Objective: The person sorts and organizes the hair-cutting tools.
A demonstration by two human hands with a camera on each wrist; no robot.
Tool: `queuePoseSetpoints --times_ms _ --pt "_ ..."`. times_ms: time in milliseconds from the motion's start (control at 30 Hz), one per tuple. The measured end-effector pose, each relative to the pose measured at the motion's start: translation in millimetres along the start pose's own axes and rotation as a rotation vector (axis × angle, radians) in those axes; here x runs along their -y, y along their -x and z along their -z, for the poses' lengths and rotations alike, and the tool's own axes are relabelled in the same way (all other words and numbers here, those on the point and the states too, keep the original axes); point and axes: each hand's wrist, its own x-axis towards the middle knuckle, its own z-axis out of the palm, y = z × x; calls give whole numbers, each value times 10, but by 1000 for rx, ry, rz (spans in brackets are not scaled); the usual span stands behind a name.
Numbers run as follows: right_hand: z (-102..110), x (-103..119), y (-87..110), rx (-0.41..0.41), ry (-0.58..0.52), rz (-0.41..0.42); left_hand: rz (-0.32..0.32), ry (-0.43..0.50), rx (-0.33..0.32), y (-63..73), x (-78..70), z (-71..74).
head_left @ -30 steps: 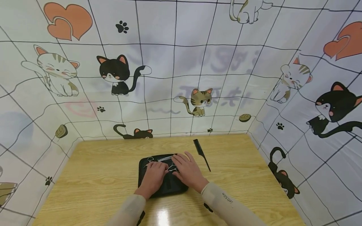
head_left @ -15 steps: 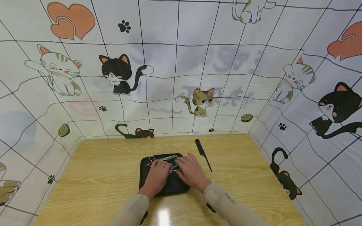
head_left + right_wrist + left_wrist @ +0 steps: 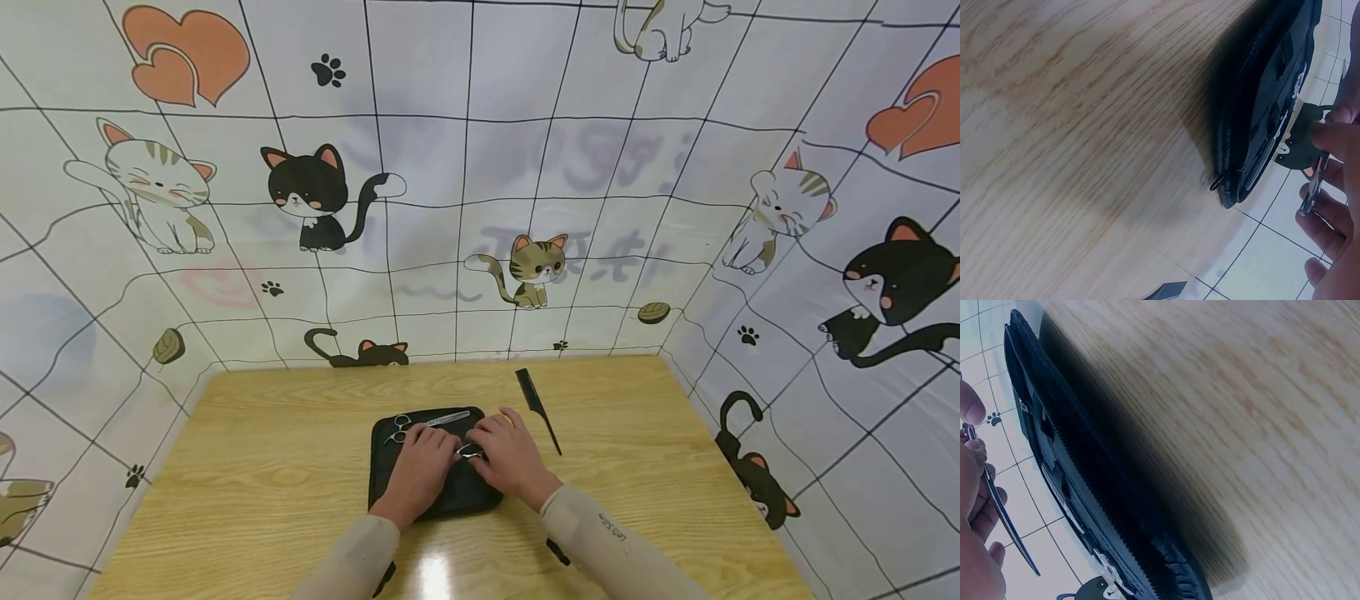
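Viewed from my remote post, two bare hands meet over a flat, black, zip-edged case (image 3: pixel 468 493) lying on a pale yellow wood-grain table (image 3: pixel 615 467). The left hand (image 3: pixel 420 465) and right hand (image 3: pixel 512 455) hold a pair of shiny silver metal scissors (image 3: pixel 470 451) between them, fingers drawn narrow and pinching the metal from either side; I cannot tell which part sits in which grip. Both wrist views show the pair held clear of the case. Toward the case's far edge, partly behind the left hand, rests a second pair of silver scissors (image 3: pixel 448 418), blade pointing right. A black, narrow-tailed comb (image 3: pixel 531 398) lies on the table to the right, its toothed end farthest away.

The risks, as I judge them: smooth metal could twist out of a fingertip pinch and drop onto the case. Should the blades spread with fingers this close, skin could be nicked. The left knuckles sit near the second pair's rings, so a drift to the far left could snag them.
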Motion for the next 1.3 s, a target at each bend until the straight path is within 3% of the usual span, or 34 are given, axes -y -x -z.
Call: queuePoseSetpoints --times_ms 567,833,1300 --pt "-11 29 11 45 30 19 -10 4 29 13 -1 11" --pt "-54 28 22 24 58 43 -19 -9 -1 37 9 -51" --pt "-39 47 15 51 71 51 10 17 64 37 -9 2"
